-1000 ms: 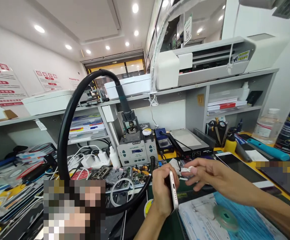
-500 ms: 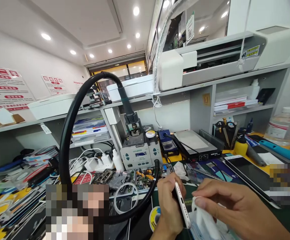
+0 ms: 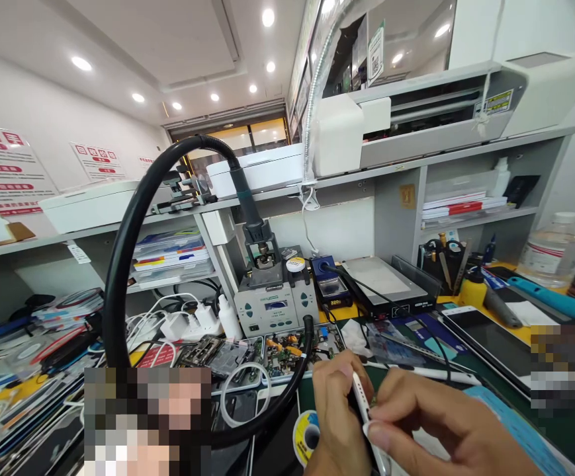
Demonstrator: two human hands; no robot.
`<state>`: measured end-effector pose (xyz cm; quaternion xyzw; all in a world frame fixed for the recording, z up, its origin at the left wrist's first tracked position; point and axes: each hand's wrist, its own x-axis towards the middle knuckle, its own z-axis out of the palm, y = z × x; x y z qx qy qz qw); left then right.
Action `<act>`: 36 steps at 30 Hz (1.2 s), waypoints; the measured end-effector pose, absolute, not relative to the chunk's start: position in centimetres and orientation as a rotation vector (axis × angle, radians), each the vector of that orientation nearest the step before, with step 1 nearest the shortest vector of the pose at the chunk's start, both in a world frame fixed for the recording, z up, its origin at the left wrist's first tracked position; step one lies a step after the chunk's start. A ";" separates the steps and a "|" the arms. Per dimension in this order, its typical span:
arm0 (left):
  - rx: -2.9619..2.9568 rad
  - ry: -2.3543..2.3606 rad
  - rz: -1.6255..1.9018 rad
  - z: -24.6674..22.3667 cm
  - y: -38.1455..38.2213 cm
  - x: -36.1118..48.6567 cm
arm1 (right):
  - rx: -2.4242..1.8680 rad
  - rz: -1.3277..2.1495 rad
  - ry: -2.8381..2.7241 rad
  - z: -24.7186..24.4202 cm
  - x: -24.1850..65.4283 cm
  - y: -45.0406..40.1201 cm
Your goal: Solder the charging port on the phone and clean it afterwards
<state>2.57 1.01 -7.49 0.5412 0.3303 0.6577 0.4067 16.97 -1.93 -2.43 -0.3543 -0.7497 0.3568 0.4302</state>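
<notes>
My left hand [image 3: 337,410] is wrapped around a smartphone [image 3: 360,395], held on its side so that its white edge with a row of small holes faces up. My right hand [image 3: 421,416] pinches a white wipe [image 3: 429,439] between thumb and fingertips, pressed at the phone's bottom edge near the port. Most of the wipe is hidden behind that hand. A pale blue sheet [image 3: 510,423] lies on the green mat, right of my right hand. Left of my left hand sits a yellow-labelled roll [image 3: 307,436].
A hot-air station [image 3: 278,309] with a thick black hose [image 3: 118,277] looping over the left side stands behind. Trays of circuit boards [image 3: 284,350], a soldering station [image 3: 334,287], a large tablet [image 3: 486,344] and a clear bottle [image 3: 550,251] surround the work area.
My right hand has brought the wipe from beside the phone onto its edge. The phone has turned slightly in my left hand. The blue sheet now shows at the right.
</notes>
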 end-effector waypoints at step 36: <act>1.521 0.843 1.604 -6.1 -0.7 3.5 | -0.743 1.571 -1.487 -2.7 17.8 -1.4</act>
